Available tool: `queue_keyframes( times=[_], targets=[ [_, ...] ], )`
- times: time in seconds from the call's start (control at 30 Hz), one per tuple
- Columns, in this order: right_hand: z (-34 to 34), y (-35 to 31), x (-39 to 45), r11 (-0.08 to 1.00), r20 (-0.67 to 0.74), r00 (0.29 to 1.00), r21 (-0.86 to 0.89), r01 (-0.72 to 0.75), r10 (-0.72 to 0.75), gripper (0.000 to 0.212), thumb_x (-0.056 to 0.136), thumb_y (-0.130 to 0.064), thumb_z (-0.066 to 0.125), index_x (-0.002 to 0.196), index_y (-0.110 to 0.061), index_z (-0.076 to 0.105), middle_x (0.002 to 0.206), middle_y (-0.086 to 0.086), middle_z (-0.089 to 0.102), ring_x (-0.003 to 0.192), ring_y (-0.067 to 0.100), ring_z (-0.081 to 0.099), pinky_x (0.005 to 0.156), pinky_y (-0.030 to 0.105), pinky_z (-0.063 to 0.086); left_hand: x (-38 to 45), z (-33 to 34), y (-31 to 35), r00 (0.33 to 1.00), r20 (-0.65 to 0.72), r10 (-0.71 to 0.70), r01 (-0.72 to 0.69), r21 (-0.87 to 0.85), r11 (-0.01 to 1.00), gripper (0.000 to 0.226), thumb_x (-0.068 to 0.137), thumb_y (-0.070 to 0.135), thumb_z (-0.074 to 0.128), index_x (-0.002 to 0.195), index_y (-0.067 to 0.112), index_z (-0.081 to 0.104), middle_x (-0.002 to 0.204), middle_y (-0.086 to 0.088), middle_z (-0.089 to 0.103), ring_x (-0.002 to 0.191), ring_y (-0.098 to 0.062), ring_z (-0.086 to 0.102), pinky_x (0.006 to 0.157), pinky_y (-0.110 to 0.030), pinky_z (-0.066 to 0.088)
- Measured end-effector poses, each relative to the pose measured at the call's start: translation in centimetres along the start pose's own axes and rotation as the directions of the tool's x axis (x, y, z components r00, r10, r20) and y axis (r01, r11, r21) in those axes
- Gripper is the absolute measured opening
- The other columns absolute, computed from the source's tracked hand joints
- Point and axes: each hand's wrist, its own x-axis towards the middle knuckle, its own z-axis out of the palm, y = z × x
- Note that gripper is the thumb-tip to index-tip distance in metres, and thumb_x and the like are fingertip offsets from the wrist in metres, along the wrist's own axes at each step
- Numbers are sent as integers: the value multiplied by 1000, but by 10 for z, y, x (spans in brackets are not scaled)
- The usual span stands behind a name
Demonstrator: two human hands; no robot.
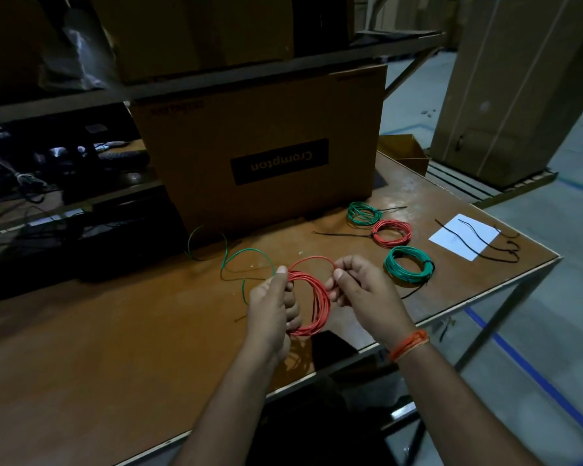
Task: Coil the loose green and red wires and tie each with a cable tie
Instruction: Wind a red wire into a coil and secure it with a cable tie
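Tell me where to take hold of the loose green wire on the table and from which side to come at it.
Pinch the loose green wire at its raised arch, coming from above. That stretch seems to lift off the table, which likely leaves room for fingers under it, while the rest lies flat. It sits left of the left hand, so that hand looks nearer, but both hands now hold the red coil.

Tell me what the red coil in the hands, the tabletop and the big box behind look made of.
Red wire coil: thin, smooth plastic-looking insulation that bends in springy loops; its core is not visible.
Brown tabletop: probably laminated board, glossy with reflections and a pale raw edge.
Large brown box: matte corrugated cardboard, judging by its folded edges and printed label.
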Motion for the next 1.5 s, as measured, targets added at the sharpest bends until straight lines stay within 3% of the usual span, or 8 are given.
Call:
queue_keyframes(
  times=[0.27,0.57,0.77,0.93,1.1,1.27,1.4,1.5],
  targets=[
    [6,8,-6,916,206,954,294,-271,217,10,92,3,61,86,-3,66,75,8,63,67,13,59,61,21,48,-1,-4,0,997,-60,-45,32,-197,980,33,107,33,48,79,14,46,48,8,27,35,-4,19,33,-18,17],
    [-1,9,-2,958,145,960,121,-258,240,21,98,-12,56,112,-11,71,86,6,68,77,18,61,64,26,49,-4,3,-4,990,-141,27,-49,-154,987,31,107,31,47,81,14,46,51,7,28,38,-5,19,36,-20,16],
    [6,1,-13,836,115,990,-533,133,-84,25,96,-38,59,82,-22,72,69,-2,67,62,7,62,61,32,57,-6,11,-6,983,-171,71,-81,-50,996,33,108,34,46,81,15,46,52,7,29,42,-6,20,38,-22,19],
    [3,-14,-12,635,209,978,-756,159,4,31,96,-49,54,83,-25,68,88,-5,61,78,10,60,73,38,57,-7,12,-9,981,-189,37,-52,-77,996,32,107,34,47,83,13,47,53,6,29,42,-7,20,39,-23,18],
    [8,-14,-11,845,106,994,-527,89,-39,64,102,-55,36,157,-24,24,143,2,53,127,15,53,104,34,47,-12,22,-4,993,-119,16,-35,-162,986,32,107,34,48,81,15,50,53,7,30,42,-6,22,39,-21,18],
    [26,7,-15,938,-79,986,-327,115,-148,40,106,-34,42,144,-25,51,91,-10,65,80,1,62,69,23,55,-11,30,-9,995,-91,28,-44,-186,982,31,107,36,47,84,14,47,54,5,31,43,-7,25,39,-21,22],
    [27,20,-16,987,-216,973,-153,42,-76,31,105,-30,45,133,-33,57,80,-7,62,75,7,59,66,25,53,-11,34,-17,999,-51,9,-12,-63,998,40,104,45,48,99,7,59,58,-17,52,51,-29,58,56,-30,53],
    [25,31,-20,994,-253,967,107,4,23,28,105,-26,47,124,-37,63,75,-12,57,71,5,54,64,25,48,-9,39,-26,998,-11,65,-64,68,996,32,103,49,45,97,19,55,56,7,42,47,-5,40,46,-21,34]
  ],
)
